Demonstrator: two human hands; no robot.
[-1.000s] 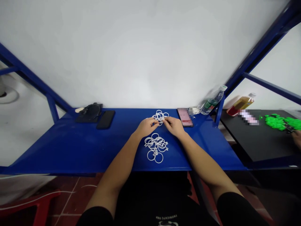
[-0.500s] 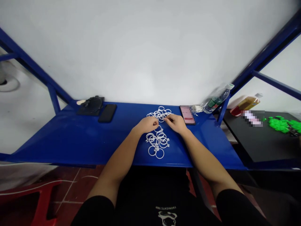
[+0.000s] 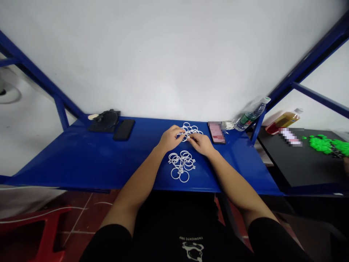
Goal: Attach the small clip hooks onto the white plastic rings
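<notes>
White rings, far heap, between both hands; left hand, right hand equally near, fingers pinching rings; second heap nearer body.

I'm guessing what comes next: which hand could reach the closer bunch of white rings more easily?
Probably the right hand: it lies nearer the person, just beside the near pile of rings. The left hand sits farther back, at the far pile of rings.
</notes>
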